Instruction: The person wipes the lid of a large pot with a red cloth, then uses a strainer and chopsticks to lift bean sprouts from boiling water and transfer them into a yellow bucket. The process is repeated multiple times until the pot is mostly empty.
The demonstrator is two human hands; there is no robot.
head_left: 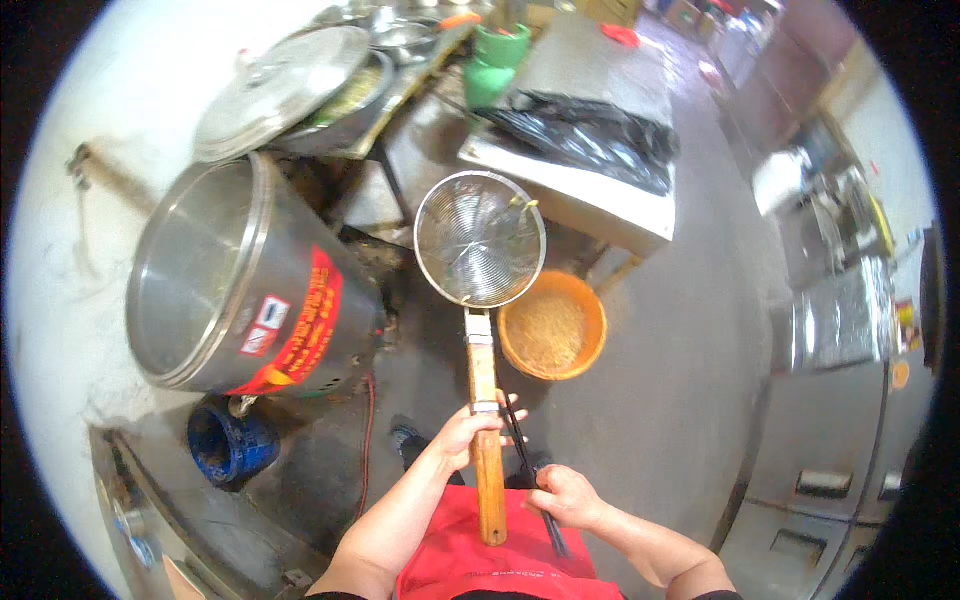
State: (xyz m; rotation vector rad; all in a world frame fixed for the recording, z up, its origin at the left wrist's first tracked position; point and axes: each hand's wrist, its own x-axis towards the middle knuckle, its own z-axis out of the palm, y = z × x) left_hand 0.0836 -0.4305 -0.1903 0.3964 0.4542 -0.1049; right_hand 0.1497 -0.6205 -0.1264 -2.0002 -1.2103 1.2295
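Observation:
My left hand (465, 435) grips the wooden handle of a round wire-mesh strainer (480, 240), held out ahead of me with its basket away from my body. A few yellowish scraps cling to the mesh. My right hand (562, 495) is closed around thin dark sticks (517, 435), which look like long chopsticks. They slant beside the handle, their upper ends close to my left fingers. Below both hands is a red apron (450, 540). Just beyond the strainer, an orange bucket (600, 322) on the floor contains a yellowish-brown mass.
At left stands a large steel cooking barrel (292, 217), uncovered, with a blue bucket (259, 450) below it. Behind, a metal lid (300, 82) partly covers a pot. A white-edged table (630, 206) bears black plastic (585, 139). Steel cabinets (817, 427) line the right.

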